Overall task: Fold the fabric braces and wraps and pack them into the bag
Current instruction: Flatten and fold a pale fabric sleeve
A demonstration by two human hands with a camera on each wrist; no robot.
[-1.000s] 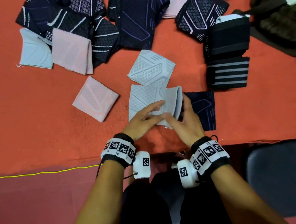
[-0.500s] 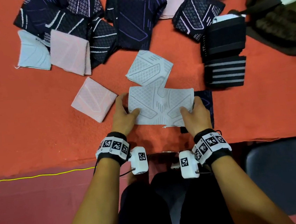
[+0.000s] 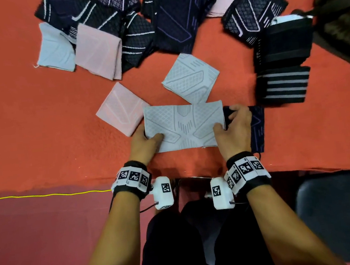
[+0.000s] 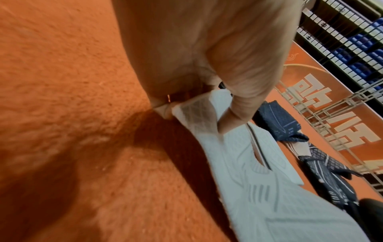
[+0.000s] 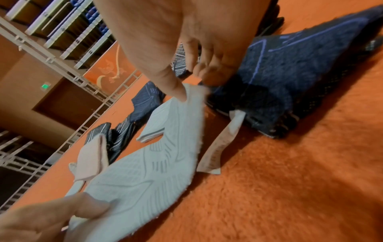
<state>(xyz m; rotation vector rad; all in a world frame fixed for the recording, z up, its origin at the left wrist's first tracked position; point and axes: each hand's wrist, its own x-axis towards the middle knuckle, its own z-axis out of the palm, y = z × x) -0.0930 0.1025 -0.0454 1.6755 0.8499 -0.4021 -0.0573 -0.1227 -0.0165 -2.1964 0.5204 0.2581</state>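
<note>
While spread flat, grey brace [image 3: 183, 127] ends in both hands' pinching fingers [image 3: 156, 137].

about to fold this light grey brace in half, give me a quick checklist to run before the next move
1. Left hand grips the left end of the light grey brace: ok.
2. Right hand pinches its right end: ok.
3. Brace spread flat on the orange cloth, no creases showing: ok.
4. Fold path clear: not ok, its far edge touches the folded grey brace, and its left end meets the pink brace.
5. White tag tucked in: not ok, it sticks out at the right end.
6. Bag open to take it: cannot tell.
</note>
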